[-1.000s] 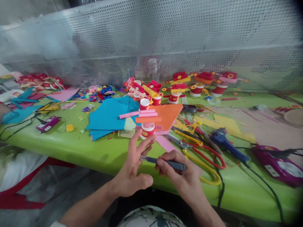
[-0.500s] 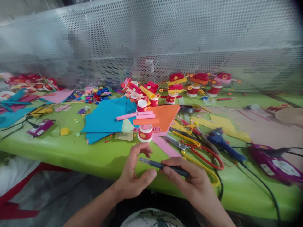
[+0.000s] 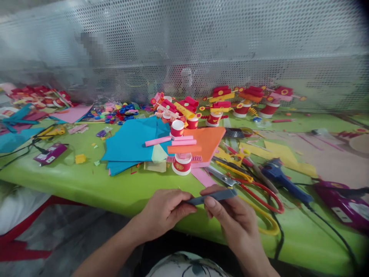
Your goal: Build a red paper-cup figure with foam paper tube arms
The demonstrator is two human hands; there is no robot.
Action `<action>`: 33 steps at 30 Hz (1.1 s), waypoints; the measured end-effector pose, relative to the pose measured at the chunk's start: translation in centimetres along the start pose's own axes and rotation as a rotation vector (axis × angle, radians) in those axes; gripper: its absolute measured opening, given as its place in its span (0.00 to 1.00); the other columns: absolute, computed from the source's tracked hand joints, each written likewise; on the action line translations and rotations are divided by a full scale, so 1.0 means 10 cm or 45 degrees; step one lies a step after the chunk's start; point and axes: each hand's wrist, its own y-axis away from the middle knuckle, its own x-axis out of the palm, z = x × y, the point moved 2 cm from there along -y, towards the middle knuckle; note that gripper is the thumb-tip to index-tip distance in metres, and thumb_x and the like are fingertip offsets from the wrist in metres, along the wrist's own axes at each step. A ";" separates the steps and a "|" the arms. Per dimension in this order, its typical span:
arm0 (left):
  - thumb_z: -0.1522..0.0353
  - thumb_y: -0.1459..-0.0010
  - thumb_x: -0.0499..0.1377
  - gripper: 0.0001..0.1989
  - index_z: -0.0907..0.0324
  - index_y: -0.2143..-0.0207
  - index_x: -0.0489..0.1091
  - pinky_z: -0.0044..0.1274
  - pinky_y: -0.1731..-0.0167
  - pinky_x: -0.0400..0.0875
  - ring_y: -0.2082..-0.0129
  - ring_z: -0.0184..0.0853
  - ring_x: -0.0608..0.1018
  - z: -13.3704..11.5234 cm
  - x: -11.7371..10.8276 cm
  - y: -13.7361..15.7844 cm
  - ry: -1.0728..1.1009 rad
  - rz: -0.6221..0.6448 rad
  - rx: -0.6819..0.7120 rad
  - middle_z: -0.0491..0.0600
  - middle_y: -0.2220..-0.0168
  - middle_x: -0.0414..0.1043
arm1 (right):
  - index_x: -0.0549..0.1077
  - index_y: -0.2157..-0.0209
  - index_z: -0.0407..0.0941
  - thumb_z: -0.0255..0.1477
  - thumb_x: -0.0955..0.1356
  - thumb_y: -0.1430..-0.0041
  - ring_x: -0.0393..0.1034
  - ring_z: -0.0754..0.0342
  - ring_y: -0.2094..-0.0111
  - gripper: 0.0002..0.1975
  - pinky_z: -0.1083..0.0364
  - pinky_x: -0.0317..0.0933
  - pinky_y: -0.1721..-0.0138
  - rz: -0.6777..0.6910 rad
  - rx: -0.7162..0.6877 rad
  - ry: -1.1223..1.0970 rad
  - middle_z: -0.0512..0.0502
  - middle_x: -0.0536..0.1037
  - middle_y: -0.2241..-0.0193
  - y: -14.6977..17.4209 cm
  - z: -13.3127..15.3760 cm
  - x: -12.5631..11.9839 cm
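In front of me, both hands hold a slim grey pen-like tool (image 3: 220,194); its exact kind is unclear. My left hand (image 3: 165,211) pinches the narrow end, which its fingertips cover. My right hand (image 3: 235,217) grips the thicker end between thumb and fingers. Just beyond stands a red-and-white paper cup (image 3: 181,166) with pink coiled strips at its sides and pink and orange paper rolls (image 3: 184,149) above it. Another red-and-white cup (image 3: 177,129) is behind the rolls. Scissors with red handles (image 3: 259,192) lie beside my right hand.
Blue sheets (image 3: 132,142) and an orange sheet (image 3: 211,136) lie behind the cups. To the right are a blue glue gun (image 3: 285,181) and a purple power strip (image 3: 340,204) with cords. Finished-looking cup figures (image 3: 215,115) line the back, before a perforated metal panel (image 3: 173,50).
My left fingers, apart before, have closed on the tool's narrow end. The right hand has turned the tool slightly, its thick end now tilted up. The view has shifted a little.
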 end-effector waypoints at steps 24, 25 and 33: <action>0.56 0.58 0.78 0.33 0.59 0.52 0.75 0.22 0.75 0.62 0.73 0.28 0.69 0.60 -0.69 -0.86 0.524 -0.200 -0.458 0.48 0.62 0.75 | 0.82 0.63 0.45 0.27 0.76 0.42 0.74 0.56 0.77 0.04 0.55 0.69 0.76 -0.587 -0.587 -0.256 0.50 0.81 0.72 -0.63 0.12 0.08; 0.55 0.58 0.78 0.32 0.60 0.54 0.76 0.22 0.74 0.64 0.72 0.30 0.72 0.61 -0.66 -0.88 0.542 -0.202 -0.444 0.47 0.65 0.75 | 0.81 0.62 0.45 0.28 0.75 0.40 0.74 0.56 0.77 0.04 0.54 0.70 0.75 -0.593 -0.582 -0.176 0.50 0.80 0.72 -0.61 0.10 0.09; 0.56 0.52 0.76 0.25 0.60 0.56 0.78 0.27 0.68 0.74 0.66 0.39 0.80 0.73 -0.51 -0.88 0.799 -0.253 -0.381 0.49 0.70 0.79 | 0.81 0.58 0.47 0.24 0.74 0.40 0.74 0.54 0.73 0.09 0.52 0.69 0.72 -0.449 -0.810 0.254 0.49 0.81 0.69 -0.59 0.24 0.19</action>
